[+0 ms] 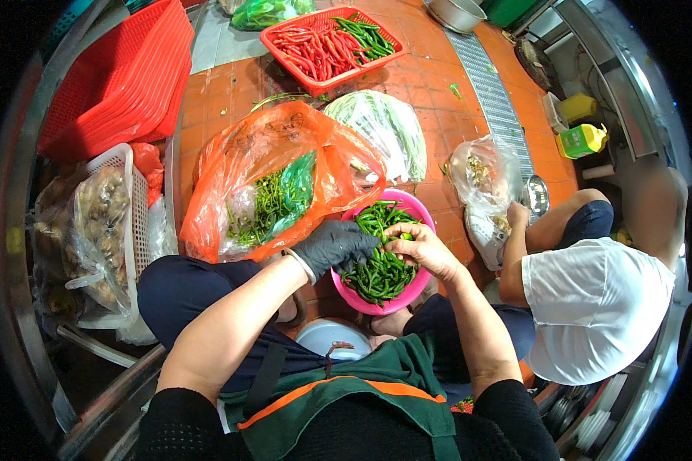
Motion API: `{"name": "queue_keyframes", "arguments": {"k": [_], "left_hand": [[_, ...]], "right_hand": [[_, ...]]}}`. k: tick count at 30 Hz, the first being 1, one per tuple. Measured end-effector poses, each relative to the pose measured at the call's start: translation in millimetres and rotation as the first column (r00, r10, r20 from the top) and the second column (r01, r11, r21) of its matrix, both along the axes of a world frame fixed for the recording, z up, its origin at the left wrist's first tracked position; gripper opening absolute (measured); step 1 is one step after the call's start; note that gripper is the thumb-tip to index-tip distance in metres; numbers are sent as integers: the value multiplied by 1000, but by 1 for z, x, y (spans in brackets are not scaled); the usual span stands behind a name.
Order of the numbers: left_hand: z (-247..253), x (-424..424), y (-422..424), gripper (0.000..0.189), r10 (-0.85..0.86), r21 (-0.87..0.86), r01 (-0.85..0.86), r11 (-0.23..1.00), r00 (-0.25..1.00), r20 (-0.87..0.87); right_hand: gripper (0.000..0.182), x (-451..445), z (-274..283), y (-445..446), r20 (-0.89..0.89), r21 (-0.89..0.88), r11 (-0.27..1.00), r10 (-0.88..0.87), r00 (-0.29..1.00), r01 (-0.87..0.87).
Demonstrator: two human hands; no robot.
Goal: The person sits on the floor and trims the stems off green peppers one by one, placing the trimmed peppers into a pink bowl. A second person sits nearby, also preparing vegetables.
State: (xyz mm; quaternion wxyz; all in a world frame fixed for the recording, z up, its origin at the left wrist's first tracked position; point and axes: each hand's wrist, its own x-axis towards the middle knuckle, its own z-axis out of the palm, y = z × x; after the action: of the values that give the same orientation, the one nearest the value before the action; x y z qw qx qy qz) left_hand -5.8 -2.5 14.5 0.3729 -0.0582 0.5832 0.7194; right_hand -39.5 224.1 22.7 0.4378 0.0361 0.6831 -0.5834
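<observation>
A pink plastic basin [346, 297] full of green chili peppers [380, 282] sits on the floor between the knees. My left hand [343, 245], in a black glove, is over the basin's left side with its fingers bent; what it holds is hidden. Bare, my right hand [418, 248] pinches a green chili pepper [405, 236] above the pile, its fingertips close to the gloved ones. Left of the basin an orange plastic bag [207, 196] lies open, with green stems [268, 201] and a green plastic bag [300, 184] inside.
Beyond the basin are a clear bag of pale green vegetables [386, 127] and a red basket [317, 86] of red and green chilies. Stacked red baskets [115, 86] and a white basket [134, 230] stand at left. A co-worker [600, 305] sits close at right, one hand by a clear bag [490, 173].
</observation>
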Motion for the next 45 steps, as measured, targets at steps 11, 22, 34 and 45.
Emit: {"name": "queue_keyframes", "arguments": {"k": [11,22,34,45], "left_hand": [[-1,4,1,41,-328,-133,322,937,945,-22],[34,3,4,41,-72,272,32,962,988,137],[46,-17,-15,30,195,455,-233,859,972,130],[24,-13,-11,24,237,117,-234,965,972,-8]], "right_hand": [[23,22,33,-16,-510,196,944,331,794,-267],[14,0,35,-11,-256,-256,962,23,966,-91],[36,2,-183,-12,-530,287,907,418,738,-308],[20,-15,-100,-6,-112,112,959,271,956,-259]]}}
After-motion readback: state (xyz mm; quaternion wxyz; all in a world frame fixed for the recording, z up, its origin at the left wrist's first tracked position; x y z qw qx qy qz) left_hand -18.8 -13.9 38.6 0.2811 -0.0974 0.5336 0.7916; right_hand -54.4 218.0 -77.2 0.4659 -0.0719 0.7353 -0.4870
